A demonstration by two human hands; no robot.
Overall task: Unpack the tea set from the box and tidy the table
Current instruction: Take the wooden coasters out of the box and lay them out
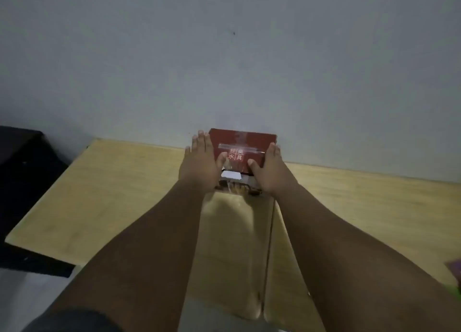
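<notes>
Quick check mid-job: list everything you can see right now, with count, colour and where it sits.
box: one, dark red with pale printed characters and a strip of clear tape on its lid, at the far edge of the table against the wall, held between both hands.
white label: one, white, on the box's near face under the lid.
table: one, light wood, running left to right under the box.
wall: one, pale grey, behind the table.
dark furniture: one, black, left of the table; what it is cannot be told.
left hand: one, flat against the box's left side.
right hand: one, gripping the box's right side.
</notes>
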